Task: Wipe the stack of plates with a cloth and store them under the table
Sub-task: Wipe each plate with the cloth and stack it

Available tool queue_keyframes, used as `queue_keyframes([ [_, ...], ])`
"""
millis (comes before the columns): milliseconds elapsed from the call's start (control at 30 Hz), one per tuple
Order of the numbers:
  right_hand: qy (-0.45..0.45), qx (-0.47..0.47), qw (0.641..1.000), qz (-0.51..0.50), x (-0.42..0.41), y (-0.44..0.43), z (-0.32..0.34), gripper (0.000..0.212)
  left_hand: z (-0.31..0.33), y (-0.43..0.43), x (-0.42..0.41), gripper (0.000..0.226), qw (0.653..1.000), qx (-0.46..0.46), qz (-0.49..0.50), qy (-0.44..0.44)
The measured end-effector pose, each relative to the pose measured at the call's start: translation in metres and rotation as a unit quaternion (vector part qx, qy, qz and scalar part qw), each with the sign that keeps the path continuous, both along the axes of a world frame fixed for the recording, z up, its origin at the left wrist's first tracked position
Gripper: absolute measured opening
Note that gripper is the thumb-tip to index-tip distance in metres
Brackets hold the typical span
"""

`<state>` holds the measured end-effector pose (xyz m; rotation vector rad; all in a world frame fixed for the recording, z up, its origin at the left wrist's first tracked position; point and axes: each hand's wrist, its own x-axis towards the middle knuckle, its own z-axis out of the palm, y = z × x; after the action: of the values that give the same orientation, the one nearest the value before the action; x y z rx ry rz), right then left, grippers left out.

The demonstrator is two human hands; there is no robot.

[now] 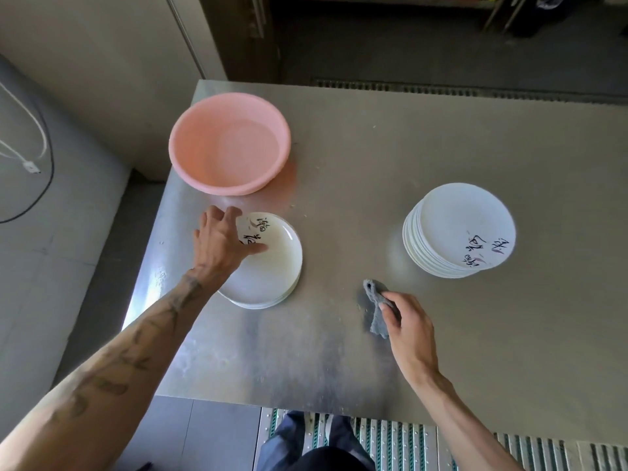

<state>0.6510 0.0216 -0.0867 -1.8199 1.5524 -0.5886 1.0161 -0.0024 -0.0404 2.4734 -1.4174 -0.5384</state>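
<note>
A short stack of white plates [272,270] with black writing lies on the steel table [339,351] at the left. My left hand [221,243] holds its top plate at the far-left rim, thumb on the inside and fingers over the edge. A taller stack of white plates [458,229] stands at the right, untouched. My right hand [407,321] grips a crumpled grey cloth [375,307] just above the table, between the two stacks.
A pink plastic basin [231,144] sits at the table's back left, close behind the short stack. The table's left edge runs just beside my left hand. A ribbed floor grate [390,440] lies below the front edge.
</note>
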Motion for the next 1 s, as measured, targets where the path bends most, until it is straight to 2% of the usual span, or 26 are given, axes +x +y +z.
queue_keyframes([
  [133,-0.004,-0.002,1.0,-0.002,0.002,0.001,0.002,0.021,0.004,0.002,0.013,0.065,0.993,-0.018,0.042,0.105],
  [233,-0.005,-0.008,1.0,-0.002,0.002,0.0,0.006,0.021,0.006,0.005,0.019,0.038,0.982,-0.045,0.04,0.177],
  [333,-0.013,-0.021,1.0,-0.002,-0.001,0.0,0.014,0.021,0.014,0.007,-0.001,0.027,0.963,-0.08,0.033,0.254],
  [467,-0.015,-0.042,0.999,-0.022,-0.016,-0.006,0.029,0.021,0.008,0.008,-0.057,0.025,0.951,-0.115,-0.033,0.285],
  [567,-0.016,-0.061,0.996,-0.059,-0.032,-0.01,0.036,0.023,-0.009,0.011,-0.105,0.014,0.94,-0.133,-0.086,0.301],
  [800,-0.013,-0.054,0.998,-0.016,-0.027,0.002,0.018,0.023,-0.06,0.028,-0.173,0.011,0.936,-0.102,-0.038,0.334],
  [900,0.035,-0.034,0.999,0.011,-0.015,0.01,-0.005,0.021,-0.073,0.031,-0.177,0.011,0.943,-0.087,-0.024,0.321],
  [967,0.079,-0.026,0.996,0.019,-0.008,0.015,-0.018,0.024,-0.079,0.036,-0.175,0.025,0.953,-0.077,-0.073,0.283],
  [1000,0.094,-0.019,0.995,0.021,-0.006,0.017,-0.024,0.026,-0.081,0.04,-0.173,0.041,0.959,-0.077,-0.108,0.249],
])
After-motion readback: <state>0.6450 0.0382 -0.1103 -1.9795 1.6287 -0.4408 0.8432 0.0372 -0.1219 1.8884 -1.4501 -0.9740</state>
